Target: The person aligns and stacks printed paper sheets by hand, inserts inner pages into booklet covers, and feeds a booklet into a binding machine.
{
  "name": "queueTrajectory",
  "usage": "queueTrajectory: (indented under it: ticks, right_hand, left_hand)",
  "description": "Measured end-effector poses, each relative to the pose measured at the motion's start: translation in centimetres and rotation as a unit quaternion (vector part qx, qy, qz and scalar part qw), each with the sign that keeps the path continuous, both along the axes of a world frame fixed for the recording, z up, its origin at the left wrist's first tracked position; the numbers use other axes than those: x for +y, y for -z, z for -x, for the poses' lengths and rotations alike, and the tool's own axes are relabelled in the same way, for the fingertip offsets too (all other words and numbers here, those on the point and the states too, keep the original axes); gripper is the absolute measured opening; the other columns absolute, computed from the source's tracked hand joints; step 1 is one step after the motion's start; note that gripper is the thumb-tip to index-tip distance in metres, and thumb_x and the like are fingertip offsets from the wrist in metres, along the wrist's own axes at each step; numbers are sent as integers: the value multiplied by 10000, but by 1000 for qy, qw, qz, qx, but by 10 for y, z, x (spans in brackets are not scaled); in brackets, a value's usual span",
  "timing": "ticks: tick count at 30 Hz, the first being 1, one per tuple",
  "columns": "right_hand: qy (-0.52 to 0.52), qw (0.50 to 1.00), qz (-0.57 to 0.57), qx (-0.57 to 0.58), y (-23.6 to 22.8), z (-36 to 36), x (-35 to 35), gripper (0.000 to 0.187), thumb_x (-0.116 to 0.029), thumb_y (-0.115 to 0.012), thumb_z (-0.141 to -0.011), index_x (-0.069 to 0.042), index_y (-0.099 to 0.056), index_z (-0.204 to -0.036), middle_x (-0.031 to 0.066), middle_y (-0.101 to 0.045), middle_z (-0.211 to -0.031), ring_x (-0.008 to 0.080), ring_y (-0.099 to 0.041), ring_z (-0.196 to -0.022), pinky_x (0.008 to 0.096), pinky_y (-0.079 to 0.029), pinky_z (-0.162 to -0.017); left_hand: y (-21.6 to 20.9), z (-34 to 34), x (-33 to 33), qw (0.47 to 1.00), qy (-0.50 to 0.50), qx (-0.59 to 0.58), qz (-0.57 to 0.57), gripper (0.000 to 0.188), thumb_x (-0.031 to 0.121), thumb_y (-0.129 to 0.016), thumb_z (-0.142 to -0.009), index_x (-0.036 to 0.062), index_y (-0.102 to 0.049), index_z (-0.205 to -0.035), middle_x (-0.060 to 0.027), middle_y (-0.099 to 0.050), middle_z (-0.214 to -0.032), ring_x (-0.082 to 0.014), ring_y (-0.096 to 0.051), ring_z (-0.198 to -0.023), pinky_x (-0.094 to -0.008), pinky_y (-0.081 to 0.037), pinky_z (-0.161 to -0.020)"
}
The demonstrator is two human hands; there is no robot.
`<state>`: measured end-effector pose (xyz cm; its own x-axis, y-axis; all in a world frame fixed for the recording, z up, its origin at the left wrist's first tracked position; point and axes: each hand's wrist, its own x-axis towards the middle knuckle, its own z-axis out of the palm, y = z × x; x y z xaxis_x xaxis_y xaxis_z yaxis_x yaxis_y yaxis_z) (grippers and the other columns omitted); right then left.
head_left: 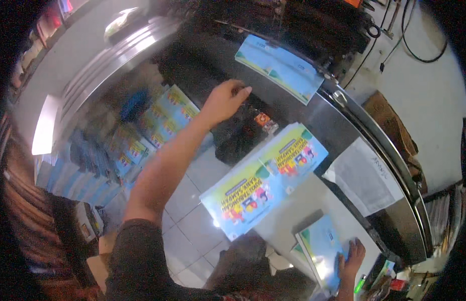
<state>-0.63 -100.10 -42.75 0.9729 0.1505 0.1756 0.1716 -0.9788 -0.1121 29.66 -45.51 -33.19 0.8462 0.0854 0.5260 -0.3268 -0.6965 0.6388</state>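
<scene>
Blue booklets [321, 246] lay on the bench [294, 209] near its right edge, the right hand [352, 261] touching them, fingers apart. The left hand [227, 104] curled its fingers; any pinch I couldn't tell.

Your printed covers [260, 183], reaching past the tabletop's left edge, repeat one pattern twice: pale blue ground, lime-yellow band, dark lettering, small figures in red, orange, blue and pink. The tabletop [280, 213] itself is pale grey. Toward its near edge, the booklet [323, 246] by your right hand [351, 261] is light blue with a green corner and white side. Beyond its right edge you have a white sheet [366, 178] with dark handwriting. Your sleeve [137, 258] is black; the floor tiles [193, 220] are whitish with darker grid lines.
</scene>
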Motion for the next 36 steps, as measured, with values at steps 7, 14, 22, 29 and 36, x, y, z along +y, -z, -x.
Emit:
queueTrajectory:
  ticks: [7,14,22,29,36]
  right_hand:
    - [-4,1000,-14,2,-15,-10,12,509,-353,-577,-842,6,-498,-1194,243,-466,-1263,419,-430,-1157,518,-341,-976]
    - [30,997,-55,38,2,-8,-6,488,-284,-589,-848,15,-491,-1220,238,-475,-1252,403,-448,-1147,501,-382,-948]
    - [-29,1000,1,-6,-22,-15,21,496,-297,-585,-857,22,-486,-1224,237,-480,-1248,404,-452,-1145,512,-383,-940]
    - [-22,999,3,-27,-23,-6,14,531,-324,-605,-848,13,-487,-1240,238,-487,-1251,404,-452,-1153,505,-379,-959]
    - [10,998,-38,-49,0,-1,0,564,-437,-583,-803,7,-511,-1143,230,-473,-1237,411,-425,-1144,519,-322,-981]
  left_hand:
    - [50,-140,-9,851,15,280,444,508,435,-635,-857,82,-511,-1200,-72,-588,-923,-236,-597,-828,-418,-502,-805]
    - [56,-203,3,723,74,162,667,375,247,-618,-888,63,-505,-1194,-78,-571,-1116,-243,-561,-1024,-417,-471,-866]
    - [32,-206,65,834,8,110,540,254,155,-597,-896,-42,-521,-1037,-96,-573,-880,-210,-584,-757,-352,-496,-589]
    - [26,-143,45,786,-80,101,604,297,130,-674,-819,-3,-538,-1046,-84,-567,-846,-221,-577,-719,-354,-539,-623]
    - [-23,22,113,813,-37,-44,580,250,97,-590,-888,4,-505,-1103,-119,-612,-963,-241,-633,-826,-396,-545,-677]
